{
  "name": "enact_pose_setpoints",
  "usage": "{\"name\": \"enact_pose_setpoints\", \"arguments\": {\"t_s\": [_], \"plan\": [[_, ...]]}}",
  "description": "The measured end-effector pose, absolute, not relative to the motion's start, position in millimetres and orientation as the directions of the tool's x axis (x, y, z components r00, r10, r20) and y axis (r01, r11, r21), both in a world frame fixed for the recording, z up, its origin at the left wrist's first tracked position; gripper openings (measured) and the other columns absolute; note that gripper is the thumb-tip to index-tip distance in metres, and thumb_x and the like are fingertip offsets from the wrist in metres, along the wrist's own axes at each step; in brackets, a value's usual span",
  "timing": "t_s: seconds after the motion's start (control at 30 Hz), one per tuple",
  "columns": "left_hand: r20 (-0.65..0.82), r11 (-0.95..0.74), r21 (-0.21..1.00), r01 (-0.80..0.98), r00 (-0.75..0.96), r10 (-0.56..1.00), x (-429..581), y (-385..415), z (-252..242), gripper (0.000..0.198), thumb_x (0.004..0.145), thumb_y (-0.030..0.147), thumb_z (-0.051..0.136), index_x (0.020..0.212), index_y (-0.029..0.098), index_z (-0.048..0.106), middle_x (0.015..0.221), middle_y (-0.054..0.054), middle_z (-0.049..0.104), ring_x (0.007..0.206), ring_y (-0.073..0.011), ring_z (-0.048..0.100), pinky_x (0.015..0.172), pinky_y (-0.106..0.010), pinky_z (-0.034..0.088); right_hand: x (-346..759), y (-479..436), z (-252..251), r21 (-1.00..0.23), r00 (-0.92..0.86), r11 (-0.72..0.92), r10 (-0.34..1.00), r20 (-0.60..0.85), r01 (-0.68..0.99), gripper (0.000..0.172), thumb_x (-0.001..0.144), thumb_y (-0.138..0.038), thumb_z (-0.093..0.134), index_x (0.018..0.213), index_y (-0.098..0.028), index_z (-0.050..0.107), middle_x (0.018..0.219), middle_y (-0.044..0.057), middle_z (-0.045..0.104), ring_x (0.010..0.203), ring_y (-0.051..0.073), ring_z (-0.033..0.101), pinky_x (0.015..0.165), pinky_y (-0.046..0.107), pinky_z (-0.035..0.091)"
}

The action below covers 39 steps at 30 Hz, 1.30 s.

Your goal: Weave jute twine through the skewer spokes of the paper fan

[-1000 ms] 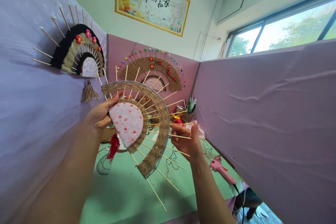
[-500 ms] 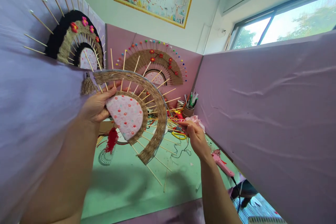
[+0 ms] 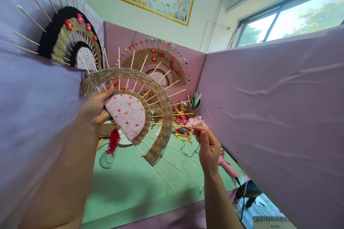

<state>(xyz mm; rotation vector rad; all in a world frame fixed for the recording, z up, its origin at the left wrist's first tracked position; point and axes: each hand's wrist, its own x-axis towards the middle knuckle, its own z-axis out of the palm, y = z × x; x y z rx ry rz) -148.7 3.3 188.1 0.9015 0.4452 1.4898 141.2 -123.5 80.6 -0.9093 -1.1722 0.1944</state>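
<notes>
A half-round woven fan [image 3: 163, 128] is held up over the table, with wooden sticks radiating through its twine bands and a pink flowered cloth centre. My left hand [image 3: 96, 108] is closed around its left edge, thumb near the cloth and other fingers behind. At the fan's right side, my right hand [image 3: 208, 146] is closed in a pinch on the end of a thin wooden stick [image 3: 182, 126]. From the fan's lower left a red tassel [image 3: 113, 141] hangs. A beige tassel [image 3: 88, 86] shows by the upper left end of the outer band.
Scissors with yellow handles [image 3: 182, 136], cords and sticks lie at the back of the green table [image 3: 129, 193]. A pink glue gun [image 3: 228, 168] rests at the right edge, a clear protractor [image 3: 106, 160] at left. Finished fans hang on the left panel [image 3: 47, 39] and back panel [image 3: 134, 57].
The fan has shifted and tilted slightly in my left hand's hold. My right hand has moved a little right and down, its fingers still pinched at a stick's end.
</notes>
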Motion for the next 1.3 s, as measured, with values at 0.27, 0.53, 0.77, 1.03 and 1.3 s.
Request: {"name": "enact_pose_setpoints", "arguments": {"t_s": [0.27, 0.53, 0.77, 1.03, 1.3], "plan": [[0.294, -0.146, 0.711, -0.687, 0.102, 0.95, -139.9, 6.3, 185.6, 0.038, 0.097, 0.011, 0.031, 0.121, 0.017, 0.06, 0.079, -0.004, 0.075, 0.07, -0.0148, 0.072, 0.077, -0.031, 0.059, 137.8, -117.7, 82.8, -0.713, 0.435, 0.681, 0.7, 0.567, -0.168, 0.032, 0.083, -0.051, 0.058, 0.081, -0.023, 0.073, 0.074, 0.004, 0.058, 0.065, 0.014, 0.046, 0.057, 0.027, 0.037], [0.189, -0.084, 0.709, -0.7, 0.074, 0.979, -130.2, 13.7, 182.2, 0.036, 0.097, 0.012, 0.035, 0.126, 0.016, 0.056, 0.078, -0.004, 0.074, 0.067, -0.0141, 0.071, 0.069, -0.027, 0.059, 137.7, -100.6, 78.0, -0.735, 0.385, 0.537, 0.835, 0.393, -0.415, 0.02, 0.075, -0.036, 0.069, 0.09, -0.024, 0.074, 0.075, 0.002, 0.056, 0.061, 0.01, 0.043, 0.053, 0.023, 0.035], [0.195, -0.085, 0.717, -0.692, 0.082, 0.977, -131.0, 19.3, 178.1, 0.036, 0.096, 0.011, 0.037, 0.126, 0.015, 0.058, 0.077, -0.004, 0.074, 0.066, -0.0131, 0.07, 0.065, -0.025, 0.059, 142.2, -95.3, 71.7, -0.737, 0.3, 0.489, 0.872, 0.388, -0.467, 0.021, 0.073, -0.032, 0.07, 0.092, -0.024, 0.075, 0.073, 0.001, 0.056, 0.058, 0.009, 0.04, 0.05, 0.024, 0.032], [0.164, -0.076, 0.712, -0.698, 0.061, 0.985, -128.7, 18.2, 179.6, 0.034, 0.096, 0.012, 0.038, 0.122, 0.014, 0.06, 0.076, -0.005, 0.072, 0.063, -0.0127, 0.069, 0.067, -0.026, 0.058, 131.0, -90.0, 61.3, -0.748, 0.339, 0.527, 0.845, 0.413, -0.403, 0.03, 0.068, -0.026, 0.076, 0.098, -0.028, 0.074, 0.077, -0.001, 0.061, 0.062, 0.009, 0.047, 0.056, 0.023, 0.038], [0.175, -0.079, 0.699, -0.71, 0.063, 0.983, -127.0, 17.1, 180.6, 0.034, 0.097, 0.013, 0.034, 0.12, 0.013, 0.059, 0.08, -0.006, 0.073, 0.071, -0.0141, 0.07, 0.074, -0.03, 0.058, 118.4, -89.6, 60.5, -0.814, 0.235, 0.579, 0.798, 0.554, -0.044, 0.027, 0.079, -0.031, 0.07, 0.106, -0.028, 0.073, 0.105, 0.004, 0.068, 0.095, 0.018, 0.058, 0.088, 0.032, 0.045]]}}
